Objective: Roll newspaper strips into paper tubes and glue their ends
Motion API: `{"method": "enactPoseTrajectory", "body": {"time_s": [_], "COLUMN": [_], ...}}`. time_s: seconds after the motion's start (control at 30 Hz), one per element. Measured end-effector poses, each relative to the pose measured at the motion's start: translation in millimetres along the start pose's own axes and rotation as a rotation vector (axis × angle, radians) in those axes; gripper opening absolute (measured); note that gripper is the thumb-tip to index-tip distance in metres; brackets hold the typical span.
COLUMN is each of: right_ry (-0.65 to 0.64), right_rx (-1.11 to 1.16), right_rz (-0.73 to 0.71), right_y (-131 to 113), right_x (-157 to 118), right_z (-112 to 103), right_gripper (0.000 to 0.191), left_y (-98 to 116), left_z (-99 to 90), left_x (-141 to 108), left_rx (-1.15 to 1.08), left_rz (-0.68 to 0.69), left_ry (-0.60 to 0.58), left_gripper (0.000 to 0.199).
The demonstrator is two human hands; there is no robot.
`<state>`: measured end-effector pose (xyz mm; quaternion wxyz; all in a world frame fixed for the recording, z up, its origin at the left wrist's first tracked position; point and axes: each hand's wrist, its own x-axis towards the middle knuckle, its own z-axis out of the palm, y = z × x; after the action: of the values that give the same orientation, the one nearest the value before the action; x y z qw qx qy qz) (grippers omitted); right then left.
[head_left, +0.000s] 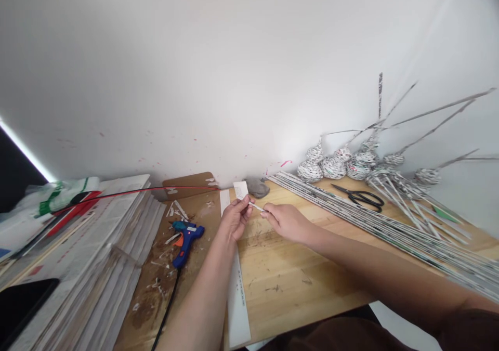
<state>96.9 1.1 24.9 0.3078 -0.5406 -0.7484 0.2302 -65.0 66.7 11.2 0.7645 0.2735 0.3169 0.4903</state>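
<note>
Near the middle of the view, my left hand (236, 217) is closed on one end of a thin white paper stick (255, 206). Opposite it, my right hand (286, 221) pinches the other end between thumb and fingers. The stick lies at a slight slant between the two hands, above the wooden table. Just behind my left hand is a small white paper piece (240, 189), and a grey cloth (258, 187) lies by the wall.
A blue glue gun (187, 243) lies on stained cardboard (150, 301) at left, beside stacked newspapers (117, 252). At right are black scissors (360, 197), long paper sticks (343, 209) and several woven paper gourds (334, 167) with protruding stems.
</note>
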Motion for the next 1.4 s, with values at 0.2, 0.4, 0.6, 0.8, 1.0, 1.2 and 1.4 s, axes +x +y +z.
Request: {"method": "enactPoseTrajectory", "body": {"time_s": [0.2, 0.4, 0.6, 0.8, 1.0, 1.2, 1.4], "right_ry": [-0.334, -0.339, -0.274, -0.330, -0.003, -0.397, -0.264], "right_rx": [0.600, 0.664, 0.583, 0.579, -0.041, 0.765, 0.561], "right_rz": [0.254, 0.313, 0.271, 0.268, -0.029, 0.315, 0.257], "right_y": [7.1, 7.4, 4.2, 4.6, -3.6, 6.1, 3.6], "right_x": [4.0, 2.8, 3.6, 5.4, 3.4, 6.8, 6.2], "right_z": [1.3, 0.2, 4.2, 4.2, 4.1, 5.4, 5.1], "right_gripper": [0.040, 0.040, 0.038, 0.044, 0.031, 0.040, 0.043], "left_y": [0.6, -0.1, -0.5, -0.9, -1.0, 0.1, -0.3], "left_z": [-1.0, -1.6, -1.2, -2.1, -1.2, -0.2, -0.5], "left_x": [-0.3, 0.8, 0.8, 2.3, 1.0, 0.2, 0.7], "left_rx": [-0.002, 0.006, 0.003, 0.003, -0.003, -0.022, -0.010], "left_rz": [-0.012, -0.021, -0.017, -0.018, -0.003, -0.036, -0.020], "left_ry": [-0.017, -0.003, 0.003, -0.006, -0.010, -0.017, 0.007], "left_gripper": [0.005, 0.003, 0.004, 0.004, 0.004, 0.005, 0.004]}}
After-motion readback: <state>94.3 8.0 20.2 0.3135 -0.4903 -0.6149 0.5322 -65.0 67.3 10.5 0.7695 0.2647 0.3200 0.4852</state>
